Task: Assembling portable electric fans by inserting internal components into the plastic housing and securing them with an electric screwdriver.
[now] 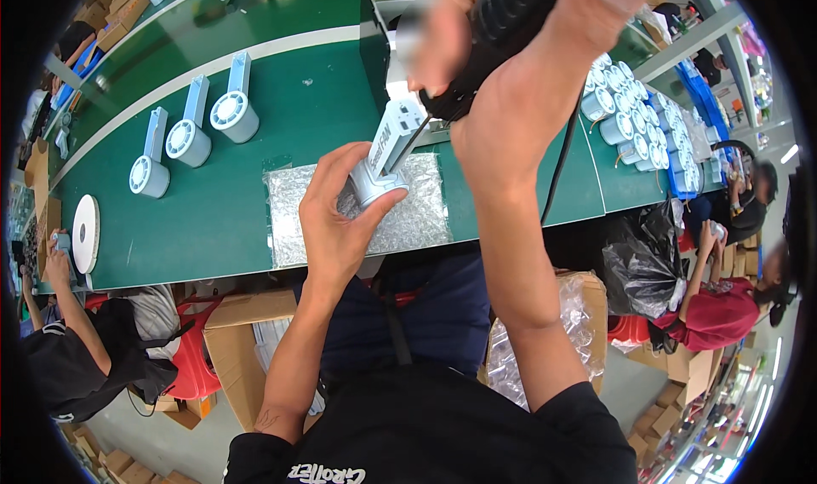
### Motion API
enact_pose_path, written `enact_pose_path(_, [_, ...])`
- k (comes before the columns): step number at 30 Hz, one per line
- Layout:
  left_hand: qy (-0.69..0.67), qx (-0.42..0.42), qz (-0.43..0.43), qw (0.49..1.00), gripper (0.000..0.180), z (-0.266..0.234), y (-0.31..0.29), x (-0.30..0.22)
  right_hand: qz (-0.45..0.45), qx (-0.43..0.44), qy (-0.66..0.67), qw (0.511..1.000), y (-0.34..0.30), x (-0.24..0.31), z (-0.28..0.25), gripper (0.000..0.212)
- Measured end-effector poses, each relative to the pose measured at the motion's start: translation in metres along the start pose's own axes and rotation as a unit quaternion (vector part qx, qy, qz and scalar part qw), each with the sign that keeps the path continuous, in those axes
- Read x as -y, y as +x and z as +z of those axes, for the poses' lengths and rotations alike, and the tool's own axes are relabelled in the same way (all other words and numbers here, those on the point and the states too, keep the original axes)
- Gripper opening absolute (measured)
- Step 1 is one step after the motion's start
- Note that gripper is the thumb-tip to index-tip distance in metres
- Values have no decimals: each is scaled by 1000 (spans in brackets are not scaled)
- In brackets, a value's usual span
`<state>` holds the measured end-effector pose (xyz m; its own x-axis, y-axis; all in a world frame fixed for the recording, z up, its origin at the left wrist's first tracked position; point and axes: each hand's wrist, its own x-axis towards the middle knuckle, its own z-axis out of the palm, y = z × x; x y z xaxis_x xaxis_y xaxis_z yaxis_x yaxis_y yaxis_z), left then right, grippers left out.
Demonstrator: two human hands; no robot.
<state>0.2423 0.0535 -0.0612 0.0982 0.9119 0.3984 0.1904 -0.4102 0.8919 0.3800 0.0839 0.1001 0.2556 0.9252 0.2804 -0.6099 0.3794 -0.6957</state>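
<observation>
My left hand (pixel 328 201) is wrapped round the round head of a light blue handheld fan (pixel 389 148), its handle tilted up and away. The fan is held above a bubble-wrap pad (pixel 408 220) on the bench. Up at the right, my right hand (pixel 502 131) grips a black electric screwdriver (pixel 515 7) with a ribbed upper end. Its thin dark shaft comes down along the fan's handle; I cannot tell whether the tip touches it. The right hand and wrist hide part of the tool.
Three similar light blue fans (pixel 189 142) lie on the green bench (pixel 213 237) at left, near a white reel (pixel 85 233). A black-and-white box-shaped device (pixel 374 45) stands behind the fan. Rows of light blue round housings (pixel 630 118) fill the right. A black cable (pixel 559 165) hangs nearby; co-workers sit both sides.
</observation>
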Motion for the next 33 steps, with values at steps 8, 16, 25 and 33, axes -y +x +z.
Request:
enact_pose_path(8, [-11,-5,-31,999,57,-2,-2,4,-206,155,-107,960,-4,38,-32,120])
enact_pose_path(16, [-26,-9,-34,999,57,-7,-3,10,-135,-209,-123,961,19,20,7,84])
enact_pose_path(25, [-16,-9,-21,1000,57,-4,-4,8,-374,-137,-332,855,23,40,14,70])
enact_pose_path(33, [-32,-6,-32,999,57,-4,-4,8,-263,-37,-317,910,54,26,-22,79])
